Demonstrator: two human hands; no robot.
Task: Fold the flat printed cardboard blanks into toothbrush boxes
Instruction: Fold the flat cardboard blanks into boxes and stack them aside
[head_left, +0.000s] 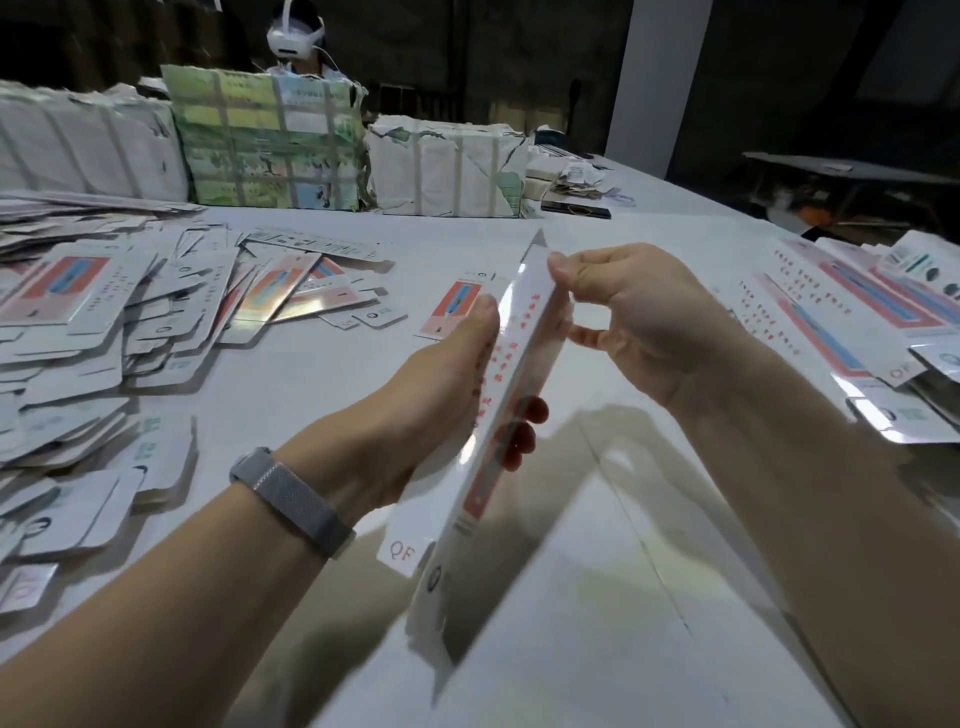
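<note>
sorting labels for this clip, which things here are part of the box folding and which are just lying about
Part of the job:
- cardboard blank gripped in the left hand and pinched by the right hand
- pile of blanks on the left
- stack of flat blanks on the right

Lying about:
- taped paper-wrapped bundles at the back
- paper scraps
- wristband

We see two bare forearms, no sleeves in view. Left wrist wears grey woven band (293, 501), mesh-textured, snug fit. Right wrist bare. Both hands, left (415, 410) and right (639, 317), ungloved, no rings visible.
</note>
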